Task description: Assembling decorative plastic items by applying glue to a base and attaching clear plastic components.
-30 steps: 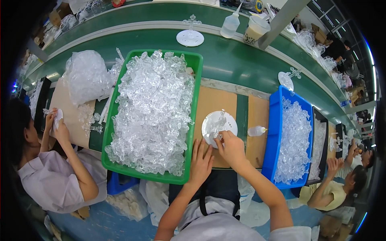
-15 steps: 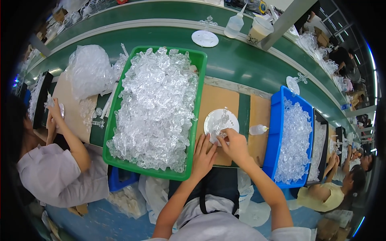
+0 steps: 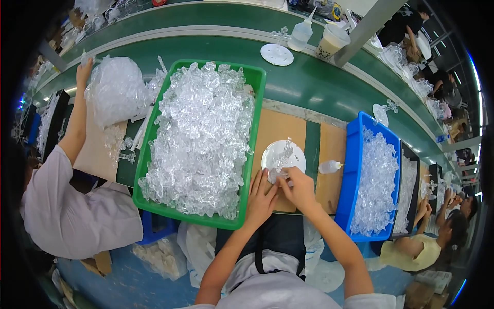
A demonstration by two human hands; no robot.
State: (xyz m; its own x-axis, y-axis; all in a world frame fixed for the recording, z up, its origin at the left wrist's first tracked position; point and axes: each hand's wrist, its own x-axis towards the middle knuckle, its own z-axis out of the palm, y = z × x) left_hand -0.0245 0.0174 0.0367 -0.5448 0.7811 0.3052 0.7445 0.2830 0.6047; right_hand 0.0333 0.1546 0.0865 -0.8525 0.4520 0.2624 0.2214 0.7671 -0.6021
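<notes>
On brown cardboard in front of me lies a round white plate (image 3: 297,159) with small holes. A clear plastic branched part (image 3: 284,151) rests on it. My right hand (image 3: 300,187) is closed at the plate's near edge, its thumb and fingers pinching a small clear plastic piece (image 3: 272,175). To the left of that, my left hand (image 3: 261,202) lies with fingers stretched out, the tips at the plate's near left rim. Its fingers look apart and nothing shows inside them. The pinched piece is partly covered by fingers, so its exact shape is unclear.
A green bin (image 3: 260,110) heaped with clear plastic pieces stands left, a blue bin (image 3: 352,154) of them right. A small squeeze bottle (image 3: 329,166) lies between plate and blue bin. Behind runs a green conveyor (image 3: 309,77) carrying a white disc (image 3: 277,55). A co-worker's arm (image 3: 77,121) reaches forward at left.
The white discs on the conveyor have shifted right. The left co-worker's arm has stretched forward to the conveyor. My hands have barely moved, still at the plate's near edge.
</notes>
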